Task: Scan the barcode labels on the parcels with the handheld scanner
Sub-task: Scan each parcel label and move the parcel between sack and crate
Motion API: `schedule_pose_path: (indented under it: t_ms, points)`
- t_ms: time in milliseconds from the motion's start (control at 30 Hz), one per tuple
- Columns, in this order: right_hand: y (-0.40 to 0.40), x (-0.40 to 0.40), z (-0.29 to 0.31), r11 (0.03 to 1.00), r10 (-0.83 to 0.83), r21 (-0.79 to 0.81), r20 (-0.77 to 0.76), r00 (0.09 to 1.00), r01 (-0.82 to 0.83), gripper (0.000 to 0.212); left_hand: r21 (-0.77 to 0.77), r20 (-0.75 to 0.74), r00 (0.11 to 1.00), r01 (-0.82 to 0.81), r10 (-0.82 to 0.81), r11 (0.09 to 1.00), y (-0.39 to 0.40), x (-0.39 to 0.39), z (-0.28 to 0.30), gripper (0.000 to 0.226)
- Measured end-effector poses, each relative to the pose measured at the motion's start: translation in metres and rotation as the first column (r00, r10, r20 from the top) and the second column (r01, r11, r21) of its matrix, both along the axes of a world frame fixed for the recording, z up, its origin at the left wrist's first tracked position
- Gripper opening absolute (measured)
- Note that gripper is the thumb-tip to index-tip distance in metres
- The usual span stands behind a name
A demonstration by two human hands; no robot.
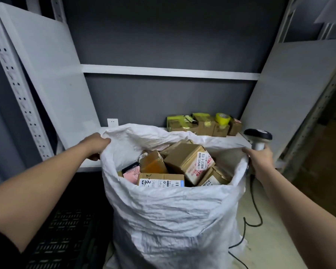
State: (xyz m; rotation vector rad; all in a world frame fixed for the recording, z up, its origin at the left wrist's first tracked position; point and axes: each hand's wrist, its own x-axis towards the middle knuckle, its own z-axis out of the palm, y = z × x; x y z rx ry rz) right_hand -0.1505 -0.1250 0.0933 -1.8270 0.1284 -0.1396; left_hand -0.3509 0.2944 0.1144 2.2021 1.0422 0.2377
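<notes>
White shelving (pixel 169 71), grey wall (pixel 163 32)

The sack (pixel 173 220) stands upright at near centre, directly before the shelf (pixel 85 167). Parcels (pixel 184 162) lie inside the sack, below its open rim. The left hand (pixel 97 145) grips the left rim; the right hand (pixel 260 162) is at the right rim and holds the scanner (pixel 258 137) upright above it. The cable (pixel 254 210) runs down to the floor at the right of the sack. Small boxes (pixel 202 126) sit on the shelf behind the sack, far right, with a tape roll (pixel 223 118) on top. A wall socket (pixel 112 122) lies behind the sack, far left. A crate (pixel 62 235) lies near left, beside the sack.
</notes>
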Motion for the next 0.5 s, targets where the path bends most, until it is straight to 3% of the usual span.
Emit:
schedule_pose_path:
  t_ms: [100,200,367,500]
  points:
    - [-0.015,-0.013,0.006,0.999,0.044,0.002,0.048,0.998,-0.044,0.038,-0.024,-0.065,0.998,-0.012,0.010,1.000,-0.024,-0.012,0.006,0.048]
    - [-0.032,-0.029,0.017,0.999,0.037,-0.038,0.116,0.993,-0.033,0.021,0.221,-0.170,0.983,-0.026,0.064,0.975,-0.048,-0.020,0.011,0.072]
    - [-0.062,-0.056,0.039,0.990,-0.040,-0.123,0.205,0.978,0.067,0.030,0.483,-0.121,0.991,0.101,-0.048,0.870,-0.102,-0.027,0.032,0.064]
    - [-0.086,-0.076,0.058,0.929,-0.079,-0.323,0.298,0.951,0.178,0.034,0.626,-0.105,0.967,0.245,-0.231,0.740,-0.142,-0.026,0.043,0.056]
